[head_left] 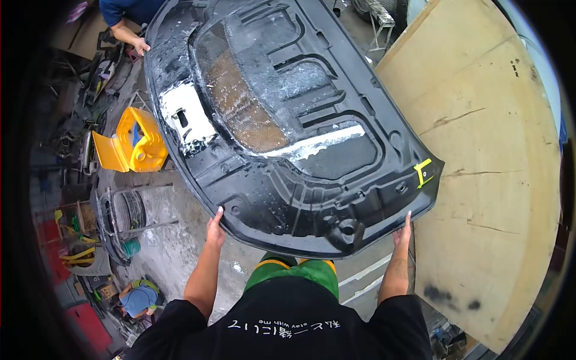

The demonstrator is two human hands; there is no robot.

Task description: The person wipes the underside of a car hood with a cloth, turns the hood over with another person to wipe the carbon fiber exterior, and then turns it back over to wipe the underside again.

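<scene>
A large black car hood (288, 207), its ribbed underside facing up, is held in front of my body. My left hand (216, 228) grips its near left edge, thumb on top. At the near right edge my right hand (403, 233) holds the rim, with the fingers hidden underneath. White patches and a brown mesh-like area (240, 99) show on the hood, and yellow tape (423, 173) marks its right corner. A co-worker's hand (141, 46) touches the far left edge.
A large wooden board (480, 132) stands close on the right. To the left are an open yellow container (149, 141), a rack with tires (129, 213) and piled parts. Another person (140, 299) is low at the lower left.
</scene>
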